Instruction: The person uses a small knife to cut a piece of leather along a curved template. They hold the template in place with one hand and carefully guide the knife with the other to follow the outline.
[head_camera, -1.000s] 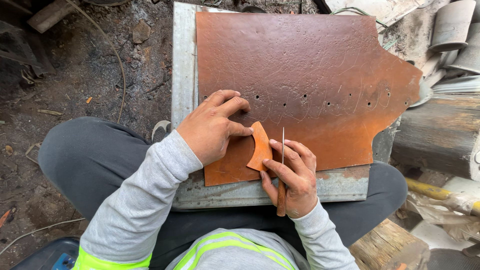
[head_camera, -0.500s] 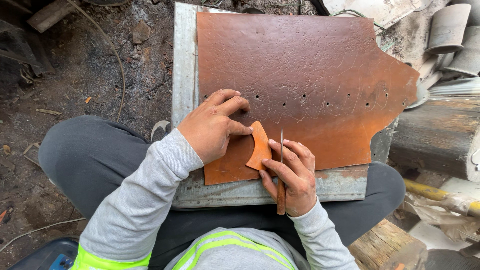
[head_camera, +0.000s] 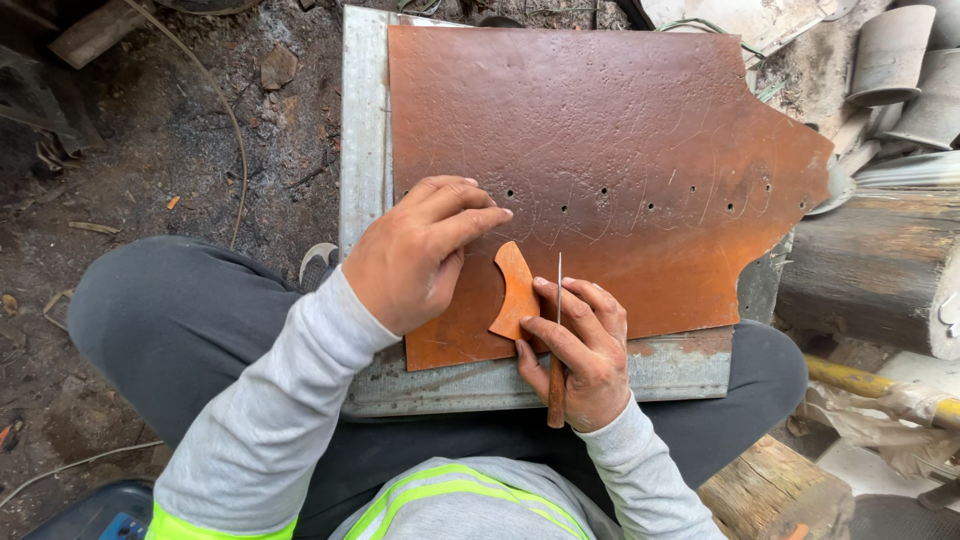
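Seated person, grey trousers, grey sleeves, board (head_camera: 362, 150) across the lap. Brown leather sheet (head_camera: 620, 130) lies flat on the board, a row of small punched holes across its middle. Left hand (head_camera: 415, 255) presses down on the sheet near its lower left corner, fingers spread flat, holding nothing. Just right of it, a curved leather cutout (head_camera: 517, 293) lifts from the sheet (lighter underside showing). Right hand (head_camera: 580, 345) is closed around a knife (head_camera: 557, 340), wooden handle low in the fist, thin blade pointing away along the sheet, just beside the cutout. Log (head_camera: 870, 280) and grey cylinders (head_camera: 895, 50) at right; bare dirt at left.
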